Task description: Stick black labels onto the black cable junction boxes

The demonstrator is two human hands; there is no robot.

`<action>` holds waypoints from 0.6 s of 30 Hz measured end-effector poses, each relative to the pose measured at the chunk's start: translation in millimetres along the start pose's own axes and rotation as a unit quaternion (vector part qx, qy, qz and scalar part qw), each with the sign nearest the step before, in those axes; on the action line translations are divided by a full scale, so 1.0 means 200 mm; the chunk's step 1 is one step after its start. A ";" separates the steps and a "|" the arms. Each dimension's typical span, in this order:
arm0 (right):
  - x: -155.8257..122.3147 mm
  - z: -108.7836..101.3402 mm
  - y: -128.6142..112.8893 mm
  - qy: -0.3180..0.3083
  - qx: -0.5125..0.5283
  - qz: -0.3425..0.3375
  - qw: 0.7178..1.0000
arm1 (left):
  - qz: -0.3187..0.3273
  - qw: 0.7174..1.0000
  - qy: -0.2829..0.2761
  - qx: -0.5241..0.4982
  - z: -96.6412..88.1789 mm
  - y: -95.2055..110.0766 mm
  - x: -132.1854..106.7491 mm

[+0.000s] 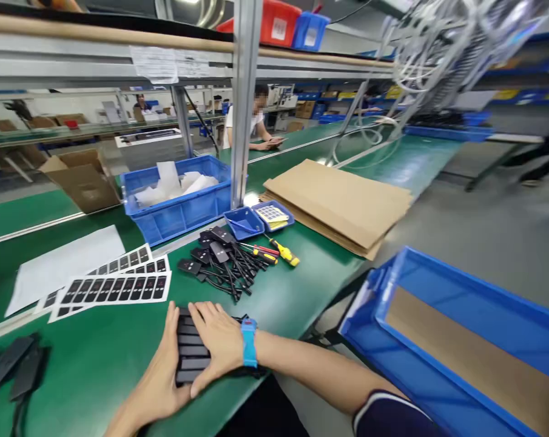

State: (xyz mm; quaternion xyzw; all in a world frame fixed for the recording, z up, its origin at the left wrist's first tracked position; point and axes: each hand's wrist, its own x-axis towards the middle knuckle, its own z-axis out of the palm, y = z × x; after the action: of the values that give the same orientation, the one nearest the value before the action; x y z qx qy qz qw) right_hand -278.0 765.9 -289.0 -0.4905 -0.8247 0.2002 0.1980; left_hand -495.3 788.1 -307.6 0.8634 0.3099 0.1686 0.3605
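Note:
A row of flat black plastic cases point(191, 351) lies side by side on the green bench near its front edge. My left hand point(164, 370) is pressed along the left side of the row, fingers straight, thumb at the near end. Over the right part lies my right hand point(220, 338), its fingers reaching the far end and its thumb the near end. Both hands clasp the row between them. A blue band point(249, 343) circles the right wrist. Black cables partly show under that wrist. Just beyond sits a pile of black cabled devices point(219, 252).
Sticker sheets point(114, 287) lie left, past more black devices point(26, 364). Behind are screwdrivers point(286, 252), small blue trays point(244, 223), a blue bin point(178, 212) and cardboard sheets point(338, 200). A large blue crate point(392, 315) stands right. A person point(256, 124) sits across.

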 end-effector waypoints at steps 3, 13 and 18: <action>-0.03 0.03 -0.02 -0.005 0.004 -0.019 1.000 | -0.017 1.000 -0.008 -0.017 -0.02 0.05 0.01; -0.03 0.03 -0.07 -0.011 0.004 0.038 0.999 | 0.029 0.999 -0.014 -0.035 -0.02 0.05 0.05; 0.00 0.04 -0.05 0.035 -0.037 0.062 0.997 | 0.052 0.997 0.009 -0.058 -0.01 0.02 0.08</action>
State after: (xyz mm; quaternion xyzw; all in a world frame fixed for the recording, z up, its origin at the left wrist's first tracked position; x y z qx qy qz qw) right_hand -289.8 760.0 -290.0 -0.5544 -0.7919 0.1646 0.1958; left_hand -483.1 797.9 -302.1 0.8543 0.2576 0.2121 0.3985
